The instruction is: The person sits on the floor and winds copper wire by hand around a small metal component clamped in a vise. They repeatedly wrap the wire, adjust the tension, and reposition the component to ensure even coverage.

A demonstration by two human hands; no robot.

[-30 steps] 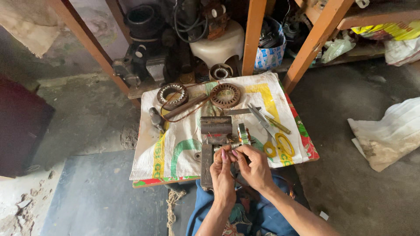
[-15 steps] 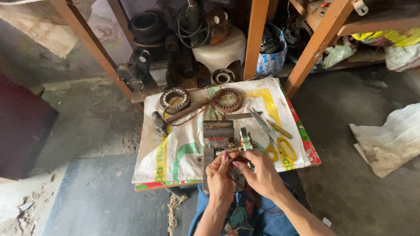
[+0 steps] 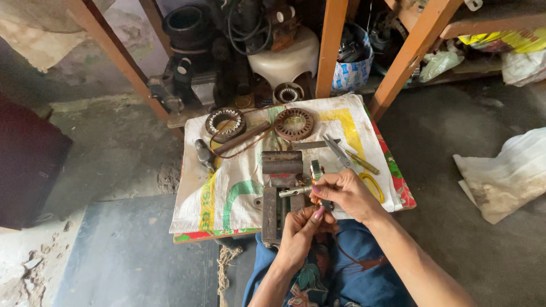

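Head camera looks down on a low bench (image 3: pixel 187 224) covered with a white woven sack (image 3: pixel 239 187) that has green, yellow and red print. Near the front edge of this sack stands a dark metal vise (image 3: pixel 278 187). The right hand (image 3: pixel 344 193) is closed around a small metal tool (image 3: pixel 296 191) that points left, to the vise. The left hand (image 3: pixel 304 230) sits just below it, the fingers curled on a small part, but I cannot tell what it is. Behind the vise lie two round wound stators (image 3: pixel 226 122), a brown wire (image 3: pixel 239 142), pliers (image 3: pixel 338 152) and a yellow-handled screwdriver (image 3: pixel 361 164). Around the bench the floor (image 3: pixel 466 148) is grey concrete, with a crumpled white bag (image 3: pixel 503 173) at the right. Orange wooden legs (image 3: pixel 412 51) of a shelf stand behind, with dark machine parts (image 3: pixel 187 25) and a white housing (image 3: pixel 284 57) between them.
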